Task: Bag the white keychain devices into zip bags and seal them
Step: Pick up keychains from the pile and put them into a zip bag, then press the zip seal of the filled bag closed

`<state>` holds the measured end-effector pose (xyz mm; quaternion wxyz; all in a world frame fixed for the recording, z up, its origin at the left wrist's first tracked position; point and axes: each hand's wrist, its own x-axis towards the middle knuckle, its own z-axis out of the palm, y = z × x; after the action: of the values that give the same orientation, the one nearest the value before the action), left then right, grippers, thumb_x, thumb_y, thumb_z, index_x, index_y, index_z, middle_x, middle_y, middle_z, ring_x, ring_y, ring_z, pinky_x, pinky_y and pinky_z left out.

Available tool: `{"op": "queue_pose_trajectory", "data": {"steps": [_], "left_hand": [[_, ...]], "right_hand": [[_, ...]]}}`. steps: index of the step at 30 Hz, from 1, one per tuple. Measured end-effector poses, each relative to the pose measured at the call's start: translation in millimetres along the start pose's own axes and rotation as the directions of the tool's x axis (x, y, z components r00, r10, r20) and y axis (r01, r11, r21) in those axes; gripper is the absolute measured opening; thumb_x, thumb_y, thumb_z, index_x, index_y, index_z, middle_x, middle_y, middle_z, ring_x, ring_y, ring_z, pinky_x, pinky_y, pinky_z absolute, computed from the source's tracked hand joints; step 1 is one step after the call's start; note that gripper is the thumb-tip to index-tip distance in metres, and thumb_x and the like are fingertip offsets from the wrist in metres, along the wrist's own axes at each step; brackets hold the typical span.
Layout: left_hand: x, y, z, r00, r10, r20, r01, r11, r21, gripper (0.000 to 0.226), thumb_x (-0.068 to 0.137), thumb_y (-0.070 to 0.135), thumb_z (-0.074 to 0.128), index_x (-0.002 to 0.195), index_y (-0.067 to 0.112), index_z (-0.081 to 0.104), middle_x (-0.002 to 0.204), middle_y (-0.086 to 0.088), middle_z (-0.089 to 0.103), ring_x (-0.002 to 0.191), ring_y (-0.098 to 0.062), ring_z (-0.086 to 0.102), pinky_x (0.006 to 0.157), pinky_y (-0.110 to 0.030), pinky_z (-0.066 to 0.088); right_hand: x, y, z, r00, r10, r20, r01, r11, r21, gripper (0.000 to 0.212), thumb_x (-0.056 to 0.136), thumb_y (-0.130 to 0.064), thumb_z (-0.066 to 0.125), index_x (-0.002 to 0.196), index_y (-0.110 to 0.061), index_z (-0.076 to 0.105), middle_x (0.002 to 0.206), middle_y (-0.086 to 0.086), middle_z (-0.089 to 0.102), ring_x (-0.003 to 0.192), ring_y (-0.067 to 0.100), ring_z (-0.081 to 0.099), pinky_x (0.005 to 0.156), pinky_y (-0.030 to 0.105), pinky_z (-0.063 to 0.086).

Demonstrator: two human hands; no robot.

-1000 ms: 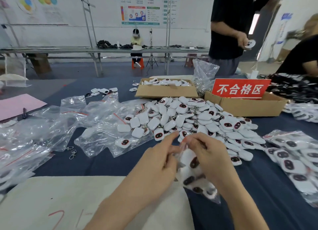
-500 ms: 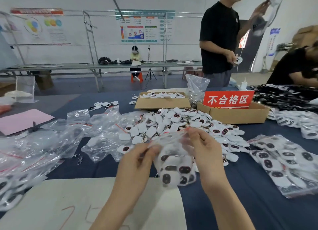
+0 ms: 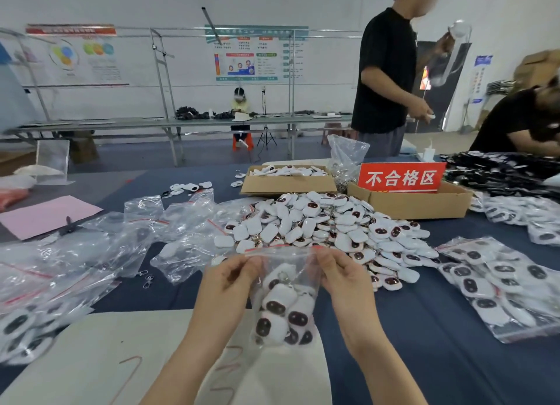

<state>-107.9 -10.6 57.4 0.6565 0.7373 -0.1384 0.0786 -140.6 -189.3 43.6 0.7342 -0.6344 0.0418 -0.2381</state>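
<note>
Between left hand [image 3: 225,279] and right hand [image 3: 344,279]: zip bag [image 3: 283,298].

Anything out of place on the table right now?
Loose metal clasps lie on the blue cloth beside the bags, no device attached. A few devices sit apart from the main pile, near the far box.

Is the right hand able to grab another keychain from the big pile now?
Probably not yet: the right hand is pinching the top of the zip bag. The pile lies just beyond, with nothing between.
</note>
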Motion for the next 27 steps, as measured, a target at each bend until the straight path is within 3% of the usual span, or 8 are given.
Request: {"op": "queue_pose_trajectory", "data": {"steps": [3, 6, 9, 11, 14, 18, 20, 27], "left_hand": [[2.4, -17.7, 0.0, 0.997, -0.069, -0.03, 0.067, 0.995, -0.07, 0.029, 0.099, 0.02, 0.061, 0.08, 0.031, 0.079, 0.076, 0.002, 0.075, 0.068, -0.006, 0.064, 0.067, -0.024, 0.051], [10.4, -26.4, -0.4, 0.997, -0.07, -0.026, 0.068, 0.993, -0.098, 0.028, 0.099, 0.02, 0.06, 0.082, 0.032, 0.079, 0.082, 0.003, 0.077, 0.071, -0.003, 0.068, 0.065, -0.014, 0.052], [20.2, -31.3, -2.5, 0.998, -0.055, 0.007, 0.055, 0.996, -0.067, 0.025, 0.099, 0.024, 0.059, 0.085, 0.032, 0.078, 0.085, 0.005, 0.077, 0.077, -0.002, 0.069, 0.065, -0.007, 0.047], [27.2, -32.6, -5.1, 0.997, -0.057, 0.047, 0.059, 0.997, -0.058, 0.018, 0.097, 0.036, 0.06, 0.093, 0.033, 0.077, 0.094, 0.008, 0.077, 0.087, -0.001, 0.07, 0.071, -0.007, 0.048], [46.1, -30.4, -10.2, 0.994, -0.023, 0.105, 0.017, 0.998, 0.06, 0.031, 0.085, 0.055, 0.059, 0.11, 0.039, 0.07, 0.104, 0.022, 0.071, 0.096, 0.004, 0.065, 0.076, -0.007, 0.047], [76.7, -18.3, -5.2, 0.933, 0.023, 0.36, -0.176, 0.899, 0.401, 0.018, 0.09, 0.044, 0.068, 0.108, 0.039, 0.068, 0.104, 0.022, 0.068, 0.098, 0.006, 0.061, 0.084, -0.013, 0.048], [86.4, -14.3, 1.7, 0.883, 0.001, 0.469, -0.262, 0.831, 0.491, 0.012, 0.09, 0.041, 0.069, 0.102, 0.043, 0.066, 0.104, 0.019, 0.067, 0.099, 0.006, 0.06, 0.089, -0.017, 0.047], [89.2, -29.3, 15.3, 0.878, 0.009, 0.478, -0.215, 0.901, 0.378, 0.006, 0.094, 0.031, 0.068, 0.091, 0.034, 0.072, 0.088, 0.017, 0.073, 0.088, -0.001, 0.067, 0.085, -0.028, 0.053]], "right_hand": [[4.0, 15.7, 3.7, 0.999, 0.045, 0.004, -0.045, 0.999, -0.023, 0.023, 0.099, -0.03, 0.06, 0.087, -0.027, 0.079, 0.092, 0.0, 0.078, 0.092, 0.019, 0.073, 0.078, 0.021, 0.057], [17.8, 25.7, 7.9, 0.999, 0.048, -0.009, -0.049, 0.996, -0.077, 0.023, 0.099, -0.027, 0.06, 0.087, -0.025, 0.079, 0.089, 0.001, 0.078, 0.089, 0.019, 0.073, 0.078, 0.023, 0.057], [29.8, 28.3, 11.6, 1.0, 0.028, 0.012, -0.027, 0.994, -0.106, 0.019, 0.099, -0.029, 0.06, 0.092, -0.026, 0.077, 0.089, -0.005, 0.078, 0.087, 0.01, 0.073, 0.075, 0.015, 0.053], [35.6, 29.9, 12.5, 1.0, 0.015, 0.025, -0.011, 0.991, -0.137, 0.018, 0.099, -0.029, 0.059, 0.092, -0.028, 0.076, 0.088, -0.01, 0.077, 0.084, 0.002, 0.071, 0.072, 0.01, 0.05], [42.2, 37.3, 14.0, 1.0, -0.002, 0.025, 0.005, 0.99, -0.141, 0.019, 0.097, -0.027, 0.061, 0.087, -0.021, 0.076, 0.079, -0.004, 0.075, 0.072, -0.002, 0.067, 0.065, 0.008, 0.048], [46.5, 48.4, 17.4, 0.999, -0.012, 0.053, 0.019, 0.99, -0.139, 0.027, 0.087, -0.04, 0.06, 0.089, -0.017, 0.075, 0.08, -0.002, 0.075, 0.071, 0.003, 0.068, 0.065, 0.014, 0.051], [48.5, 51.5, 17.4, 0.997, -0.03, 0.069, 0.041, 0.987, -0.154, 0.028, 0.085, -0.04, 0.06, 0.09, -0.017, 0.075, 0.081, -0.005, 0.076, 0.073, 0.003, 0.069, 0.065, 0.014, 0.051], [51.8, 58.2, 9.8, 0.997, -0.005, 0.081, 0.016, 0.991, -0.137, 0.014, 0.093, -0.026, 0.062, 0.09, -0.019, 0.074, 0.083, -0.002, 0.076, 0.075, 0.008, 0.071, 0.065, 0.017, 0.054]]}}
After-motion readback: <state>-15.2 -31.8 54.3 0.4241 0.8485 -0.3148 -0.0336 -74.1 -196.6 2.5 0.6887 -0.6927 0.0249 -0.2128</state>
